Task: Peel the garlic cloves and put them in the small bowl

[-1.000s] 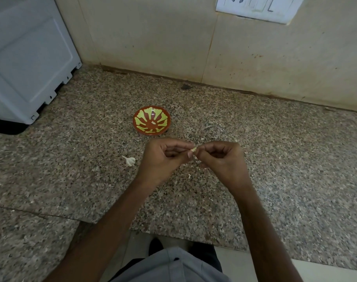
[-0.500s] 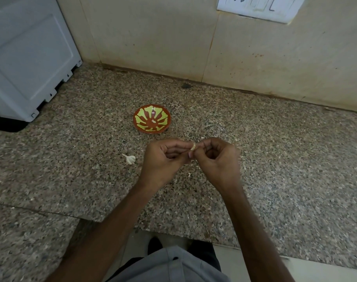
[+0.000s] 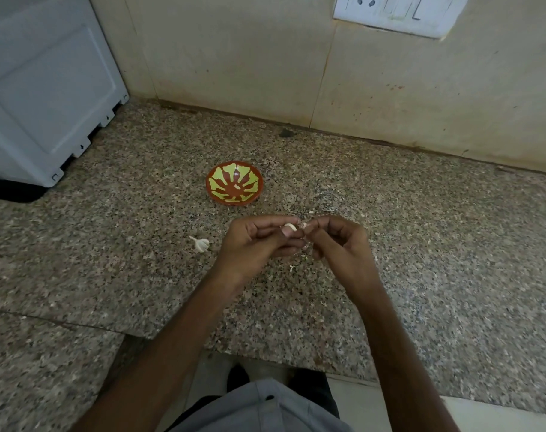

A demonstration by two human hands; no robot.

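Over the granite counter [image 3: 436, 251], the left hand [image 3: 253, 244] and right hand [image 3: 340, 244] meet near the small bowl [image 3: 234, 203]. Both grips pinch the garlic clove [image 3: 289, 226], which shows more bare white than a second ago, so its peeling looks nearly finished.

Most of the garlic clove [image 3: 289, 227] is buried between the curled fingers of the left hand [image 3: 253, 244] and the right hand [image 3: 337, 244]. Only a pale sliver shows, and whether the right fingertips pinch skin or flesh is too small to tell. A whitish fleck in the small bowl [image 3: 209, 185] could be clove or glaze. The white appliance [image 3: 41, 88] runs off the left and top edges, the switch plate [image 3: 396, 14] off the top, both forearms [image 3: 178, 338] off the bottom
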